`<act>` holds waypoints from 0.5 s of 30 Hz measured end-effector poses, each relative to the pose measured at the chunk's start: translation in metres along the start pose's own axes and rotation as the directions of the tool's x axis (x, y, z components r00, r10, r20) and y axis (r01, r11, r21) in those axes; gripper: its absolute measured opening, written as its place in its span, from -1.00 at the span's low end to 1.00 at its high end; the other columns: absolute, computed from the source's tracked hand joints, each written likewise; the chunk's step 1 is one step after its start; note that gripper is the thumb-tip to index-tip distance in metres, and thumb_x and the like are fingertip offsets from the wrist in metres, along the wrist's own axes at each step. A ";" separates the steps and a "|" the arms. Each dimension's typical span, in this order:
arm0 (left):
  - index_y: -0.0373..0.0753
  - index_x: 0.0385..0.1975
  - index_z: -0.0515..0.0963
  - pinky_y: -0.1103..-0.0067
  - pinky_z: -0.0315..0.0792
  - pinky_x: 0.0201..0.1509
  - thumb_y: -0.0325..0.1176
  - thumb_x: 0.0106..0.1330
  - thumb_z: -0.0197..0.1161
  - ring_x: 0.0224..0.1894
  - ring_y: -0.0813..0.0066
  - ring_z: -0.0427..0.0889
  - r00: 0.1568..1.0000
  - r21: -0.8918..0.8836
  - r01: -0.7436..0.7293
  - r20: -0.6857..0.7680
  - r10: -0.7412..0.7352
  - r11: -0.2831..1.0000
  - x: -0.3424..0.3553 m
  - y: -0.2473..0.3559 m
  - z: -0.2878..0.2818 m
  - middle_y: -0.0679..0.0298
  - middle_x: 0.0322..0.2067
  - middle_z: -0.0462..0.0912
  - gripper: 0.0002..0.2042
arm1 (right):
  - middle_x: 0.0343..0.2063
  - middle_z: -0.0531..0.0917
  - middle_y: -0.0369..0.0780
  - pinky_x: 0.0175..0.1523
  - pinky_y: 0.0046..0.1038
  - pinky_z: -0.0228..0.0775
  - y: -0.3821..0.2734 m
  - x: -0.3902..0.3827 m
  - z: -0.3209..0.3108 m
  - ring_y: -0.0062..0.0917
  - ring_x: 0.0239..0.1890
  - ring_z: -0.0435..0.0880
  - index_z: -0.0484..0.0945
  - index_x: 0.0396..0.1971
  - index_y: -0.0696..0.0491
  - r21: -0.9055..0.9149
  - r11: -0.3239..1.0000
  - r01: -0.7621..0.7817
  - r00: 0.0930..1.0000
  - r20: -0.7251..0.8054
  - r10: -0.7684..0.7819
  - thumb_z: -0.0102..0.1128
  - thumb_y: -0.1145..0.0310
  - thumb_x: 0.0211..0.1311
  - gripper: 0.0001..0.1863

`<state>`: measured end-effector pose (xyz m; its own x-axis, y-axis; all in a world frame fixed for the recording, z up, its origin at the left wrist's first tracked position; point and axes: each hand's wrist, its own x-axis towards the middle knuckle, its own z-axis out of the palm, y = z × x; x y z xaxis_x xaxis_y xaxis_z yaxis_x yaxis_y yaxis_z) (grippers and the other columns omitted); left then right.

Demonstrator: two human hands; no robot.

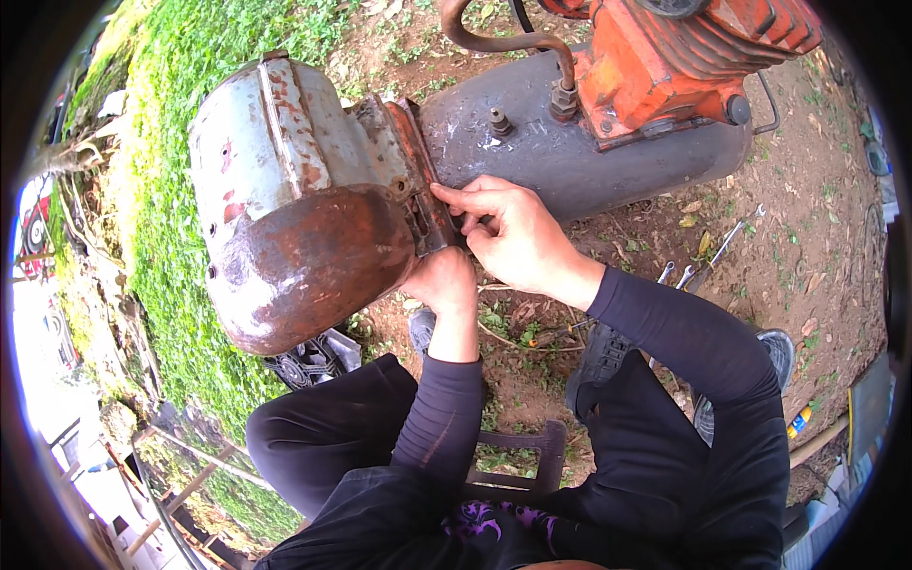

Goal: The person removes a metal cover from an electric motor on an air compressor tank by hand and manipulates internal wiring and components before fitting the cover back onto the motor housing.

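A rusty, grey-painted electric motor (pixel 313 190) sits at the left end of a dark air compressor tank (pixel 608 152). Between the two runs a rusty metal bracket (pixel 423 161) with slots. My right hand (pixel 518 233) is at the bracket's near end, index finger extended against it and the other fingers curled in; anything pinched there is too small to make out. Below it, my left hand (pixel 442 282) reaches under the motor's edge, its fingers hidden behind the motor and bracket. On top of the tank stands an orange compressor pump (pixel 655 76) with a curved pipe (pixel 508 43).
Several wrenches (pixel 730 237) lie on the dirt to the right. A round metal bowl (pixel 777 353) is beside my right arm. Between my legs stands a dark stool (pixel 546 456). Black parts (pixel 309 361) lie under the motor. Grass (pixel 171 247) spreads to the left.
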<state>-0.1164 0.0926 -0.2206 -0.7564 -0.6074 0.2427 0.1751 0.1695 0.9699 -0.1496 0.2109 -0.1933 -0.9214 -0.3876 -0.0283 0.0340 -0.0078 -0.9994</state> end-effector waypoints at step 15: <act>-0.41 -0.02 0.52 0.51 0.49 0.06 -0.61 0.23 0.26 -0.10 0.46 0.62 0.997 0.153 -0.067 0.060 0.058 0.986 0.002 0.009 0.003 0.19 -0.09 0.65 -0.70 | -0.43 0.55 -0.14 -0.26 -0.49 0.42 0.002 0.001 0.000 -0.48 -0.45 0.55 0.61 0.08 0.02 0.015 1.000 0.021 0.998 -0.053 -0.020 0.05 0.66 -0.03 -0.42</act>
<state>-0.1182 0.0948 -0.2111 -0.7811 -0.5492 0.2972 0.1269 0.3264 0.9367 -0.1503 0.2107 -0.1950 -0.9410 -0.3384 -0.0089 0.0203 -0.0301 -0.9993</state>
